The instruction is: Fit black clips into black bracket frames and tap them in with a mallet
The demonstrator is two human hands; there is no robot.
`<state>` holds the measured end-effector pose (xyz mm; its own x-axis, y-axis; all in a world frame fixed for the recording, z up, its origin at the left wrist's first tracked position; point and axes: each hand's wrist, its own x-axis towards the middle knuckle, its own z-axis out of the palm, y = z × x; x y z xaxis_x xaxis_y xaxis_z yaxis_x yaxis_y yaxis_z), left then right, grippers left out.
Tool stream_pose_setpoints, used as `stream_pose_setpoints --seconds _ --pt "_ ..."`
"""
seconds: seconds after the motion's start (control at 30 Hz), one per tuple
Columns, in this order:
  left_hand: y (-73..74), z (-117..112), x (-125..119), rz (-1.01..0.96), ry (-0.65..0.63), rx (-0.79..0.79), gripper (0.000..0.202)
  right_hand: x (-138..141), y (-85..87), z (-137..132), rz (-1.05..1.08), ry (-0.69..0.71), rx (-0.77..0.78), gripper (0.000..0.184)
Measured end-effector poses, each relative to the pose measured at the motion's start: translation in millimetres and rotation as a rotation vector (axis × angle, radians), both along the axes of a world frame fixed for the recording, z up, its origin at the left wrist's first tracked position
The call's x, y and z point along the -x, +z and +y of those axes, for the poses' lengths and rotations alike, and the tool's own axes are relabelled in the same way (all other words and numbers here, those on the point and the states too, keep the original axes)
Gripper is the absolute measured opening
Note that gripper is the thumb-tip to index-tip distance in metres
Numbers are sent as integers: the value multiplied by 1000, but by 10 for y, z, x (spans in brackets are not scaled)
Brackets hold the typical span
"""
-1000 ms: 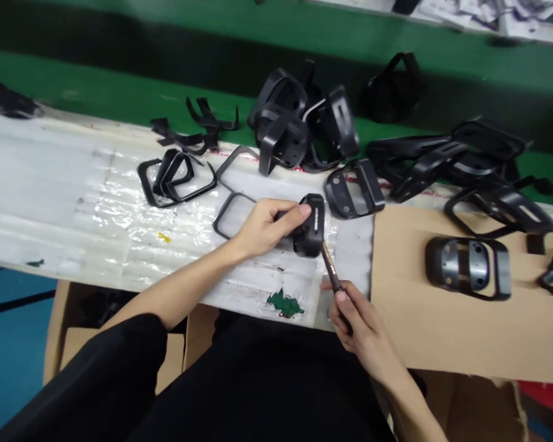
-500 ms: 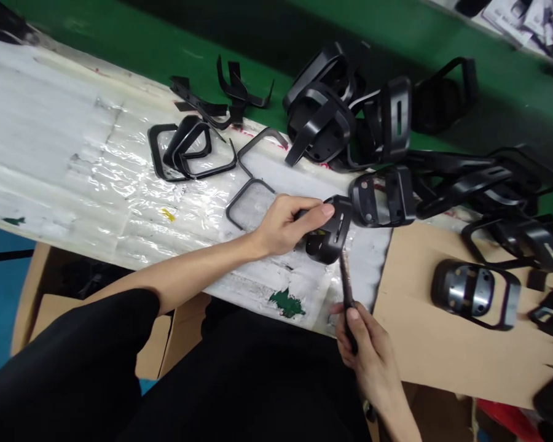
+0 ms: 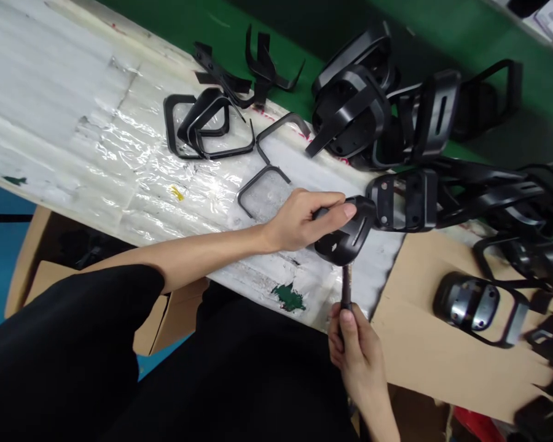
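My left hand (image 3: 299, 222) is closed on a black frame-shaped part (image 3: 348, 239), with the thumb lying across its top. A long slot shows on the part's outer face. Below it, my right hand (image 3: 357, 350) grips the dark handle of a thin tool (image 3: 346, 281). The tool's brownish shaft points up to the part's lower edge, and its tip is hidden behind or under that edge. Just right of the held part lies another black frame-shaped part (image 3: 399, 199) with holes in its bars. Left of my left hand rests a thin bent black strip (image 3: 253, 184).
A plastic-covered white bench top (image 3: 74, 153) runs leftward, with loose black frames (image 3: 207, 126) on it. More black parts (image 3: 354, 110) are piled along the green back wall. A brown cardboard sheet (image 3: 419, 307) at right bears another frame (image 3: 482, 307). An open carton (image 3: 32, 270) stands below left.
The held part has turned so its slotted face shows more. The tool now stands more upright beneath it. The whole view has shifted and tilted a little.
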<state>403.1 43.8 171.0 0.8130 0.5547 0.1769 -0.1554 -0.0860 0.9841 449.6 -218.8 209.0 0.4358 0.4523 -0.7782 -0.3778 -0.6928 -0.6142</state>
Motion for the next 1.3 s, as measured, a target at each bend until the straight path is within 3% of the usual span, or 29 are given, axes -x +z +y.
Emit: stream_pose_setpoints --seconds 0.1,0.2,0.27,0.4,0.47,0.67,0.8,0.87,0.97,1.07,1.17,1.3 --pt "7 2 -7 -1 1 4 53 -40 130 -58 -96 -138 -179 42" --pt "16 2 -11 -13 1 11 53 37 137 -32 -217 -309 -376 36" --pt "19 -1 -9 -27 7 17 52 109 56 20 -157 -239 -312 41" --pt "1 -11 -2 -41 10 20 50 138 -69 76 64 21 -10 53" --pt "-15 -13 -2 -22 10 21 49 110 -41 51 50 -14 -28 52" --pt "-25 -25 -5 2 29 15 53 157 25 -1 -188 -231 -340 40" --pt "-34 -32 -20 5 34 40 58 123 -48 77 -7 3 -72 50" --pt "-51 10 -42 2 25 124 59 52 -32 89 28 30 -32 53" --pt "-58 152 -82 -4 -17 423 59 -59 45 51 -63 -113 -150 50" --pt "6 305 -92 10 -153 676 64 -156 102 29 -153 -252 -300 40" --pt "113 354 -60 31 -261 710 70 -259 114 124 -236 -273 -376 30" --pt "201 279 -18 73 -328 715 70 -370 129 434 -325 -146 -435 37"
